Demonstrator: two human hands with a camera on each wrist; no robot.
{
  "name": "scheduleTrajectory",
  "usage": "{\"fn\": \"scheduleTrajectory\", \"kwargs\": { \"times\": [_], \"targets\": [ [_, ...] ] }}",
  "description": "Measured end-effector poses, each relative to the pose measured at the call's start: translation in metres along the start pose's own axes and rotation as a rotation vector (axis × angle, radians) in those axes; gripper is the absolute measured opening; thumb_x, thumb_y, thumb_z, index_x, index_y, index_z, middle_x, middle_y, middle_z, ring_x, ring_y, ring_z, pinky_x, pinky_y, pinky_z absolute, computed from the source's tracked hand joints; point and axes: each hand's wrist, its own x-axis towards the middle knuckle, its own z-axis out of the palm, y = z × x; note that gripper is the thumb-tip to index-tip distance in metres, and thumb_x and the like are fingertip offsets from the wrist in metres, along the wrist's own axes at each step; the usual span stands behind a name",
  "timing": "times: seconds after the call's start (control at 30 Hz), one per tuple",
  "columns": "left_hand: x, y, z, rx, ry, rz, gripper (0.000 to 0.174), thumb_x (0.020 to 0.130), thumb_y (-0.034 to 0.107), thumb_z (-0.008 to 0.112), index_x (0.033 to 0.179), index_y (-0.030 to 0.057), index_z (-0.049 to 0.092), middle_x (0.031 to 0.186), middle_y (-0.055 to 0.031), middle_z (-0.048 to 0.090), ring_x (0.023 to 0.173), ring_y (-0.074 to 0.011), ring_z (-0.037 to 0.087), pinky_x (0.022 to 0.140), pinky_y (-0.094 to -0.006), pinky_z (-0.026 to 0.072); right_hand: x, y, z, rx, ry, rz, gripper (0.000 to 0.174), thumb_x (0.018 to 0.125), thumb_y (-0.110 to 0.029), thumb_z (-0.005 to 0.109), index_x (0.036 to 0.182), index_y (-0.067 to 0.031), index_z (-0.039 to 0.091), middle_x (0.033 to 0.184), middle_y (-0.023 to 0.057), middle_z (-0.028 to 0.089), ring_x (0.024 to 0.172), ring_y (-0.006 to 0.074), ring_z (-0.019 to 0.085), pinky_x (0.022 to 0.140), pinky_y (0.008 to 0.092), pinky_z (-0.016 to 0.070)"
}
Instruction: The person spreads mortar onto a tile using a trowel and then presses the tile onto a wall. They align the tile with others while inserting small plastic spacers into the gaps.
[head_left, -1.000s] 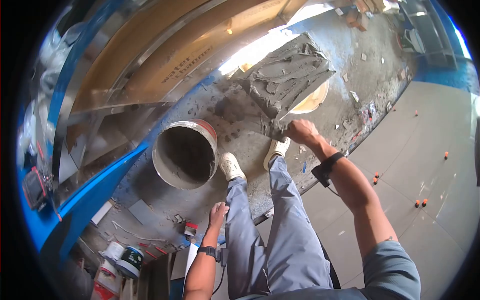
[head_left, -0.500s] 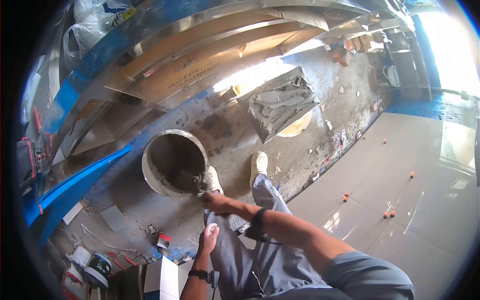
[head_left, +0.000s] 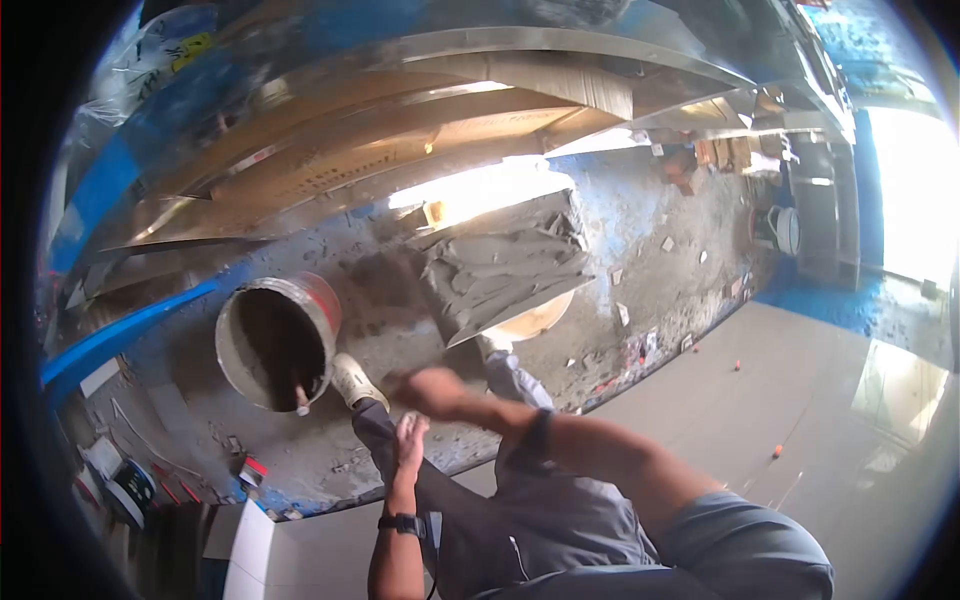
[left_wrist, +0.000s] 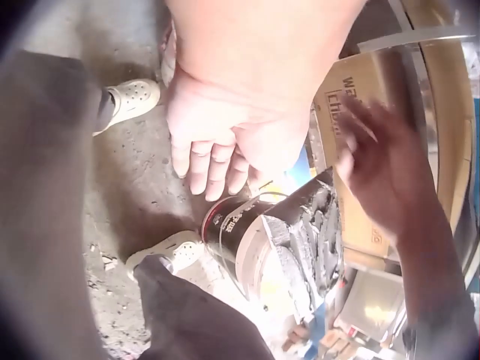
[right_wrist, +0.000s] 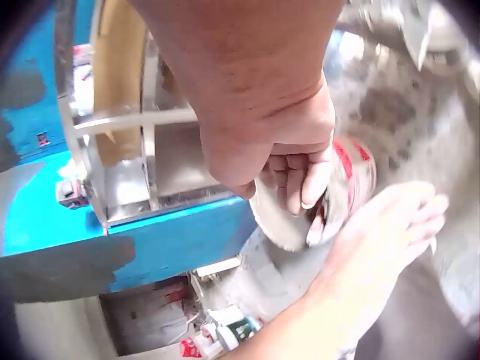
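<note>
My right hand (head_left: 435, 392) is empty and blurred above the legs, its loose fingers showing in the left wrist view. Beside it, my left hand (head_left: 408, 442) has its fingers extended and holds nothing; the right wrist view shows this left hand (right_wrist: 390, 232) too. A trowel's handle (head_left: 302, 400) leans at the near rim of the mortar bucket (head_left: 228, 340), its blade hidden inside. A square tile (head_left: 462, 338) lies on an upturned-looking round support, a bucket (left_wrist: 225, 229) in the left wrist view. Ridged grey mortar (head_left: 505, 265) covers the tile.
Large grey floor tiles (head_left: 690, 400) with small orange spacers (head_left: 777, 452) lie to the right. Metal-framed shelving with cardboard boxes (head_left: 390, 155) lines the far side. A blue panel edge (head_left: 130, 330) stands left of the bucket. Debris (head_left: 640, 348) is scattered along the tiled edge.
My right hand moved with the trowel from beside the mortared tile to the bucket, left the trowel there, and drew back rightward, close to my left hand. The head view has shifted.
</note>
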Motion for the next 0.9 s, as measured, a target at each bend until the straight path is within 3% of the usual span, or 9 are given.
{"fn": "scheduleTrajectory", "kwargs": {
  "times": [0.07, 0.1, 0.17, 0.23, 0.33, 0.43, 0.67, 0.77, 0.9],
  "targets": [
    [0.040, -0.010, 0.032, -0.224, 0.105, 0.054, 0.046, 0.099, 0.032, 0.052, 0.132, -0.0001, 0.049, 0.129, -0.0171, 0.056, 0.127, -0.0250, 0.050, 0.106, -0.0343, 0.0403, -0.008, 0.119, -0.071, -0.326, 0.365, -0.052, 0.023, 0.087, -0.027, 0.056, 0.098, -0.0121, 0.068, 0.084, 0.0150, 0.067, 0.075, 0.0343, 0.066, 0.067, 0.0472, 0.0506],
    [0.055, -0.013, 0.047, -0.337, 0.142, 0.091, 0.054, 0.099, 0.039, 0.052, 0.137, 0.0024, 0.045, 0.132, -0.0185, 0.054, 0.127, -0.0287, 0.050, 0.108, -0.0368, 0.0382, -0.002, 0.184, -0.115, -0.413, 0.402, 0.182, 0.020, 0.086, -0.023, 0.057, 0.098, -0.0119, 0.068, 0.084, 0.0130, 0.067, 0.076, 0.0330, 0.066, 0.066, 0.0467, 0.0501],
    [0.082, -0.011, 0.078, -0.627, 0.195, 0.159, 0.060, 0.097, 0.045, 0.052, 0.140, 0.0051, 0.042, 0.137, -0.0198, 0.050, 0.128, -0.0295, 0.048, 0.110, -0.0388, 0.0363, -0.007, 0.245, -0.215, -0.248, 0.712, 0.109, 0.018, 0.088, -0.015, 0.053, 0.100, -0.0071, 0.065, 0.088, 0.0120, 0.068, 0.081, 0.0282, 0.066, 0.068, 0.0420, 0.0505],
    [0.110, 0.002, 0.106, -0.818, 0.294, 0.092, 0.066, 0.095, 0.050, 0.053, 0.143, 0.0063, 0.040, 0.141, -0.0214, 0.046, 0.132, -0.0307, 0.045, 0.113, -0.0400, 0.0321, 0.012, 0.310, -0.283, -0.174, 0.921, 0.093, 0.030, 0.093, -0.025, 0.055, 0.115, -0.0055, 0.061, 0.100, 0.0167, 0.068, 0.090, 0.0301, 0.064, 0.079, 0.0393, 0.0496],
    [0.138, 0.014, 0.133, -0.976, 0.344, 0.065, 0.072, 0.096, 0.057, 0.046, 0.142, 0.0032, 0.038, 0.140, -0.0192, 0.046, 0.130, -0.0315, 0.044, 0.113, -0.0424, 0.0326, 0.044, 0.366, -0.349, 0.290, 0.792, 0.420, 0.058, 0.093, -0.048, 0.053, 0.130, -0.0022, 0.054, 0.127, 0.0188, 0.060, 0.117, 0.0292, 0.055, 0.099, 0.0403, 0.0403],
    [0.148, 0.013, 0.136, -1.050, 0.271, 0.109, 0.073, 0.095, 0.059, 0.046, 0.141, 0.0023, 0.040, 0.134, -0.0156, 0.051, 0.126, -0.0277, 0.048, 0.112, -0.0419, 0.0336, 0.058, 0.361, -0.366, 0.654, 0.483, 0.440, 0.081, 0.091, -0.068, 0.046, 0.144, -0.0065, 0.040, 0.130, 0.0176, 0.055, 0.112, 0.0284, 0.054, 0.097, 0.0400, 0.0407],
    [0.141, 0.018, 0.140, -1.173, 0.269, 0.130, 0.077, 0.092, 0.060, 0.050, 0.140, 0.0010, 0.042, 0.127, -0.0118, 0.056, 0.119, -0.0228, 0.053, 0.110, -0.0424, 0.0355, 0.057, 0.346, -0.364, 0.625, 0.267, 0.361, 0.078, 0.093, -0.069, 0.041, 0.141, -0.0075, 0.042, 0.129, 0.0111, 0.054, 0.111, 0.0235, 0.053, 0.094, 0.0402, 0.0447],
    [0.125, 0.016, 0.141, -1.186, 0.284, 0.180, 0.070, 0.095, 0.054, 0.050, 0.138, -0.0003, 0.043, 0.123, -0.0135, 0.058, 0.111, -0.0230, 0.058, 0.106, -0.0434, 0.0403, 0.068, 0.335, -0.347, 0.558, 0.154, 0.035, 0.077, 0.093, -0.066, 0.041, 0.144, -0.0091, 0.037, 0.141, 0.0130, 0.048, 0.125, 0.0281, 0.048, 0.101, 0.0452, 0.0423],
    [0.063, 0.010, 0.108, -1.212, 0.327, 0.177, 0.058, 0.097, 0.045, 0.049, 0.132, -0.0009, 0.047, 0.127, -0.0150, 0.055, 0.110, -0.0232, 0.056, 0.103, -0.0436, 0.0426, 0.005, 0.284, -0.355, 0.532, 0.242, 0.244, 0.070, 0.095, -0.062, 0.044, 0.147, -0.0160, 0.036, 0.145, 0.0096, 0.043, 0.124, 0.0287, 0.048, 0.100, 0.0451, 0.0400]
  ]
}}
